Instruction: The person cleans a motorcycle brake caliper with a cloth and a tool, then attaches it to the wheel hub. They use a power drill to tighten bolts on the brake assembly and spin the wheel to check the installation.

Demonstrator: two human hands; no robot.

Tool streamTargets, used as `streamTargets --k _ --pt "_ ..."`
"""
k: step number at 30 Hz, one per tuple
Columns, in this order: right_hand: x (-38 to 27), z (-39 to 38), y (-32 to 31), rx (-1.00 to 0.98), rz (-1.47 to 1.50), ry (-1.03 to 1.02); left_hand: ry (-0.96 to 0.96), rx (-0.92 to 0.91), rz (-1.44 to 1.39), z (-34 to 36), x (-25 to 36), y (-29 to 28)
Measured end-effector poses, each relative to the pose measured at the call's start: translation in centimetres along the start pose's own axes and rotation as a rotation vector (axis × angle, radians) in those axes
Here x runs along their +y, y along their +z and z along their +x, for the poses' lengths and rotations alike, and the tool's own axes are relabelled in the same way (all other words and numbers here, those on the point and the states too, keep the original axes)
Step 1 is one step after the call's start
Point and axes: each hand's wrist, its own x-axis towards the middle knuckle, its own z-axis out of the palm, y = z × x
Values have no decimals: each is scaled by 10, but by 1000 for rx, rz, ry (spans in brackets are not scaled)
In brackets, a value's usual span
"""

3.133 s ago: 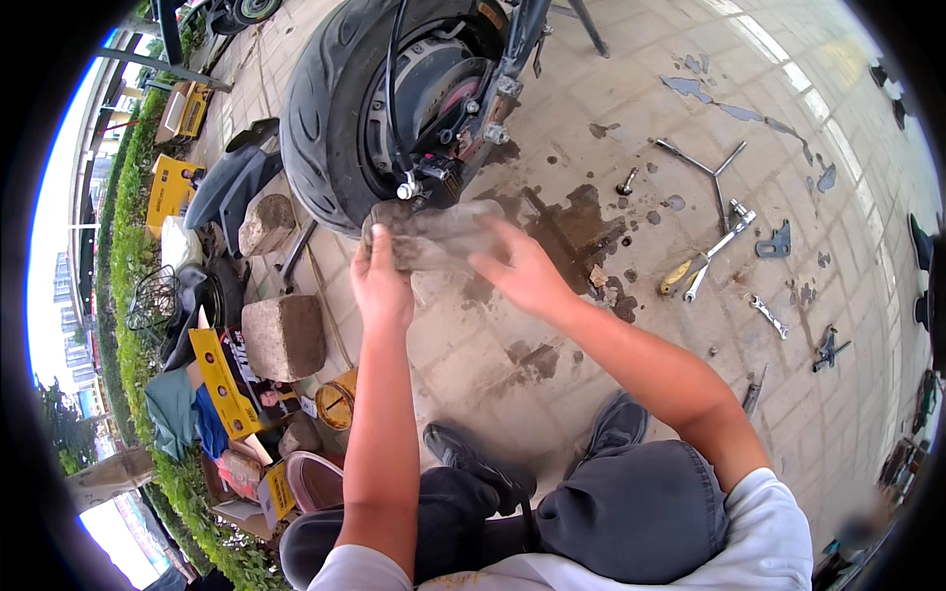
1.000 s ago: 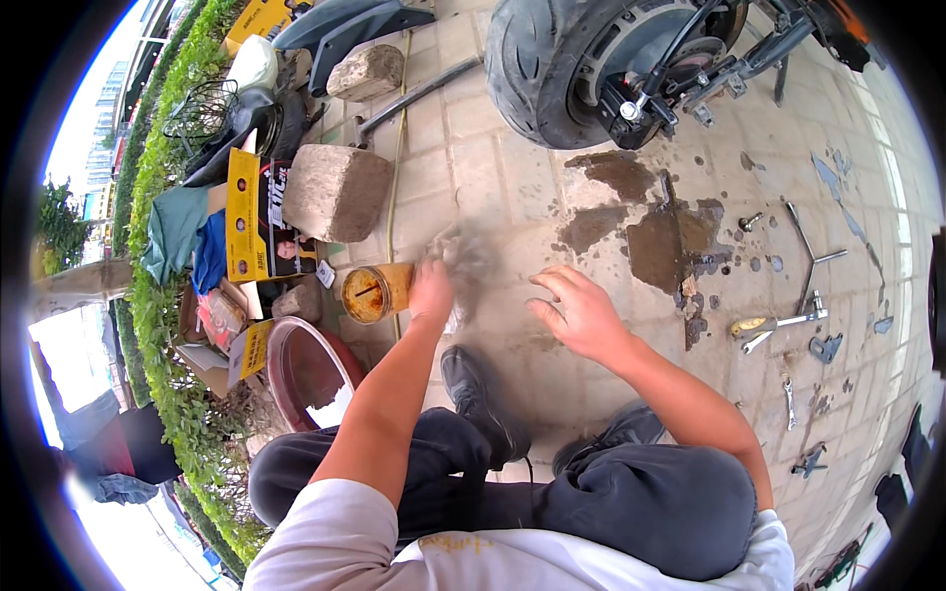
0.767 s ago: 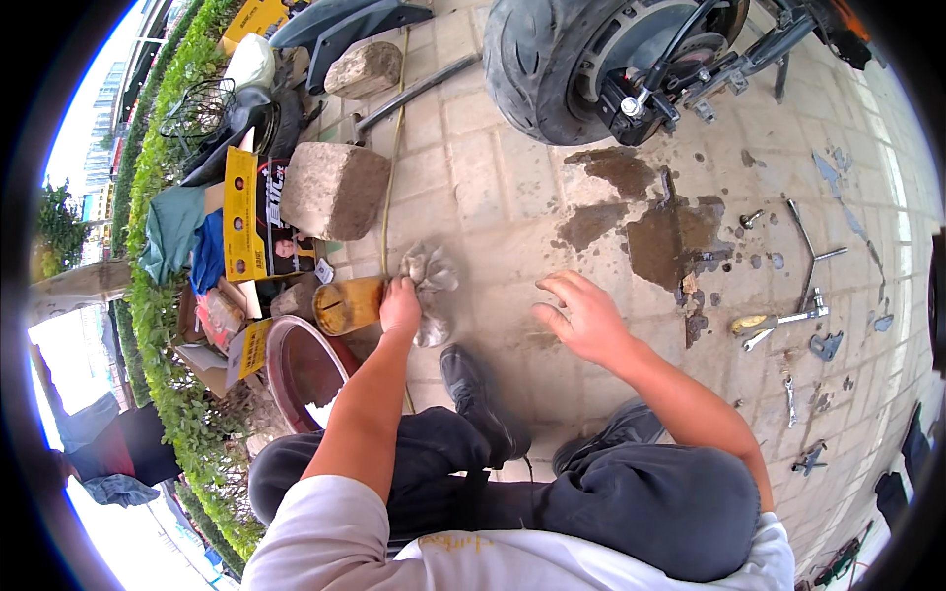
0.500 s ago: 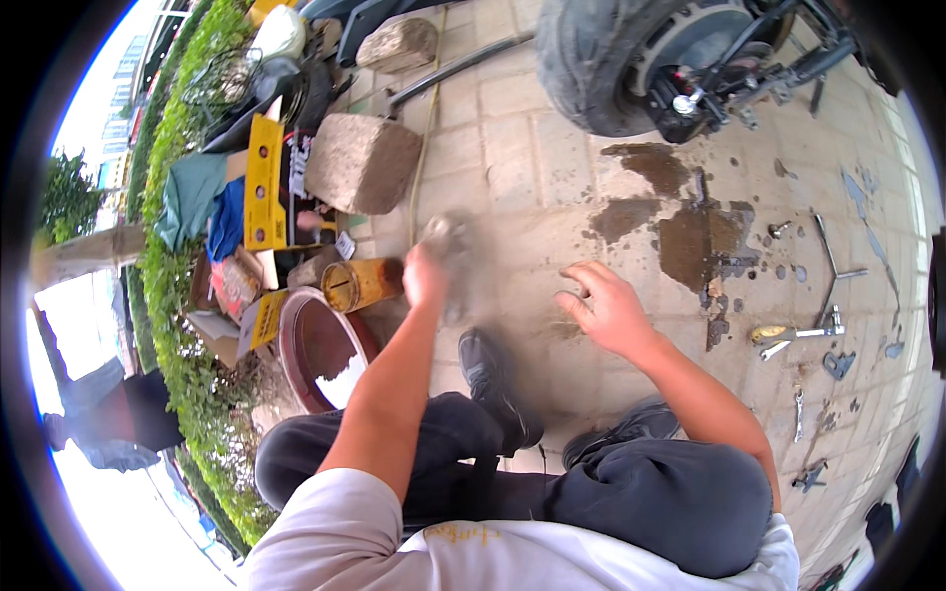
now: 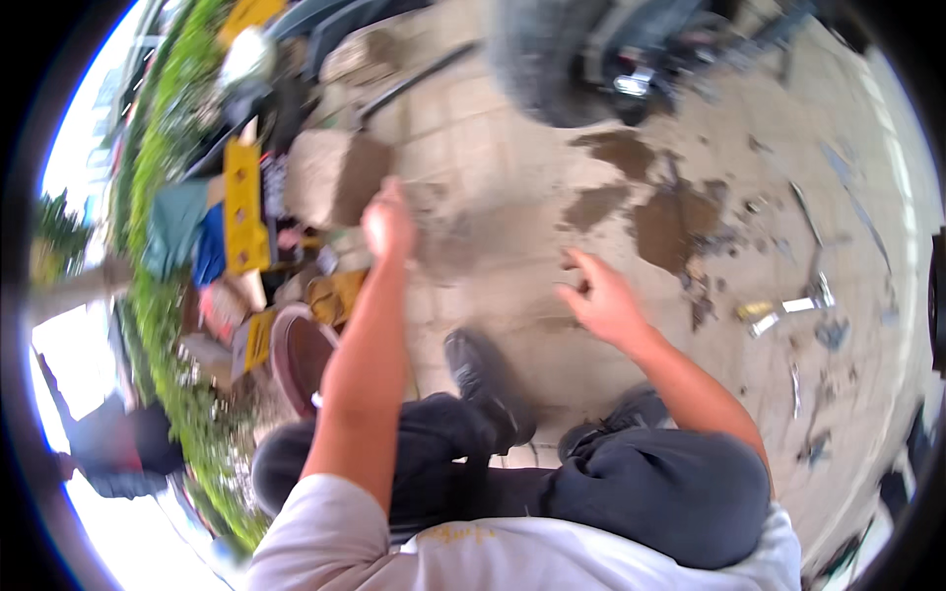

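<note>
My left hand (image 5: 388, 227), smeared by motion, is at the near right corner of a stone block (image 5: 320, 177); whether it touches the block is unclear. A faint grey blur lies just right of it, too smeared to identify. My right hand (image 5: 601, 295) hovers open over the paving, thumb and fingers apart, holding nothing. A yellow container (image 5: 335, 294) stands below the block, next to a reddish basin (image 5: 293, 355). Farther up is the vehicle's rear wheel (image 5: 532, 69), left of wet stains (image 5: 670, 222) on the paving.
A yellow box (image 5: 243, 207), cloths (image 5: 172, 227), a dark metal bar (image 5: 419, 84) and a hedge (image 5: 163, 148) line the left. Blurred tools (image 5: 788, 315) lie at the right. My shoes (image 5: 478, 384) are planted below my hands.
Earlier both hands held a grey cloth at the tire; my right hand released it. My left hand, lately beside the yellow container with the cloth, has moved up and left toward the block.
</note>
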Motion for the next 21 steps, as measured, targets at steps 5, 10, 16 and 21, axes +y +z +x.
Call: streamTargets --k 5,10,16,21 --pt "20 -24 13 18 -6 -125 345 -212 631 126 -92 -23" --pt "60 -105 -10 196 16 63 472 -202 470 113 -32 -62" --pt "106 -221 -49 709 -27 702 517 -694 228 25 37 -141" --pt "154 -279 -94 995 -276 865 444 -927 20 -13 138 -207"
